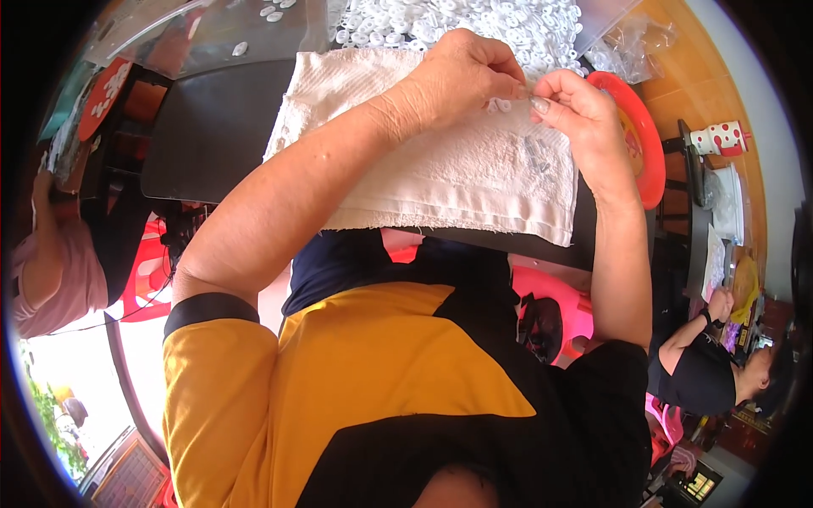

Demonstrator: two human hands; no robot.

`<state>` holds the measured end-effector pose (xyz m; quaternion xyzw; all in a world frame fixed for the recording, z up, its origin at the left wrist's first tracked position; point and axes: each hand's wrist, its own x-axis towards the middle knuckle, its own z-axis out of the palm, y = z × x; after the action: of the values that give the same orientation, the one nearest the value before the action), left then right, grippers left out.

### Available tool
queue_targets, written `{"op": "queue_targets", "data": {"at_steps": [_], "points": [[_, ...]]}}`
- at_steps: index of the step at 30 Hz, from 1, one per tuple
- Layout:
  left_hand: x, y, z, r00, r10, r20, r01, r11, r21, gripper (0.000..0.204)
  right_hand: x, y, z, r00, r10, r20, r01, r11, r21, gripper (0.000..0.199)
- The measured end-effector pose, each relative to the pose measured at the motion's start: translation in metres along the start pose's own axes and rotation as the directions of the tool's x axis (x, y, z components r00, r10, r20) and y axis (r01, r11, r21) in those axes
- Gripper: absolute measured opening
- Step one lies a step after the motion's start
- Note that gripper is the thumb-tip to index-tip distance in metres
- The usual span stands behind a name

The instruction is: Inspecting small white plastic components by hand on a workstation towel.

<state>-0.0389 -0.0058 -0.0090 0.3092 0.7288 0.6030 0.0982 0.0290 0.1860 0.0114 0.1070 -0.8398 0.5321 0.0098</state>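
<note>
White towel [449, 173] lies spread over the dark table [212, 127], and both hands work just above it. Beyond it sits a heap of small white plastic rings [457, 21], with a clear plastic bag [631, 42] at the right and a red plate [648, 140] beside the towel. The left hand [461, 80] and right hand [576, 110] meet, fingertips pinching little white rings [500, 105] between them.

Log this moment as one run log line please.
left hand: pinching small white plastic rings | right hand: fingertips meeting them | under: white cloth towel | behind: white ring pile
</note>
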Motion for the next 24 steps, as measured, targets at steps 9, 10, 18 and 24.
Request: {"op": "queue_targets", "data": {"at_steps": [9, 10, 18, 24], "points": [[-0.004, 0.005, -0.001, 0.978, -0.187, 0.090, 0.205, 0.938, -0.281, 0.016, 0.005, -0.011, 0.009, 0.996, -0.044, -0.072, 0.054, 0.988, 0.147, 0.008], [-0.004, 0.006, -0.002, 0.976, -0.195, 0.095, 0.215, 0.930, -0.299, 0.015, 0.006, -0.011, 0.009, 0.996, -0.045, -0.072, 0.055, 0.987, 0.148, 0.008], [-0.003, 0.008, -0.002, 0.964, -0.224, 0.141, 0.259, 0.903, -0.342, 0.015, 0.003, -0.014, 0.012, 0.984, -0.172, -0.055, 0.175, 0.983, 0.055, 0.023], [-0.008, 0.015, -0.003, 0.948, -0.278, 0.153, 0.315, 0.888, -0.334, 0.014, 0.003, -0.010, 0.010, 0.987, -0.142, -0.077, 0.155, 0.969, 0.190, 0.026]]}}
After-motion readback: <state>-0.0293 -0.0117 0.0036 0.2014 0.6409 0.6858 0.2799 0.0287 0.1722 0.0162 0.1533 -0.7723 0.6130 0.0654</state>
